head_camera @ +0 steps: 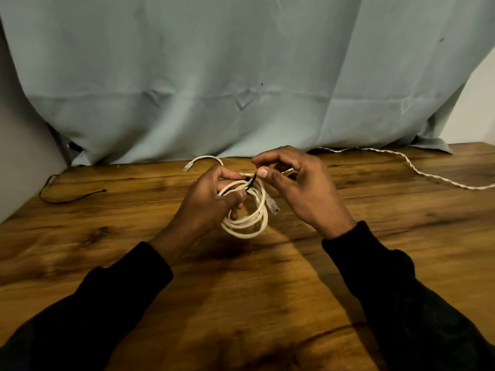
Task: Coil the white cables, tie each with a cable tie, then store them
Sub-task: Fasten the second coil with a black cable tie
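A coiled white cable (247,223) hangs above the wooden table (267,290) at centre. My left hand (211,202) grips the coil's upper left side, thumb pressed over the strands. A black cable tie (250,183) wraps the top of the coil. My right hand (300,186) pinches the tie's end between thumb and forefinger. One clear plug (272,206) dangles at the coil's right; the other plug end (187,167) arcs out behind my left hand.
A second, twisted white cable (417,171) lies loose along the table's back right. A spare black cable tie (69,198) lies at the back left near the edge. A pale blue-green cloth (241,76) hangs behind the table.
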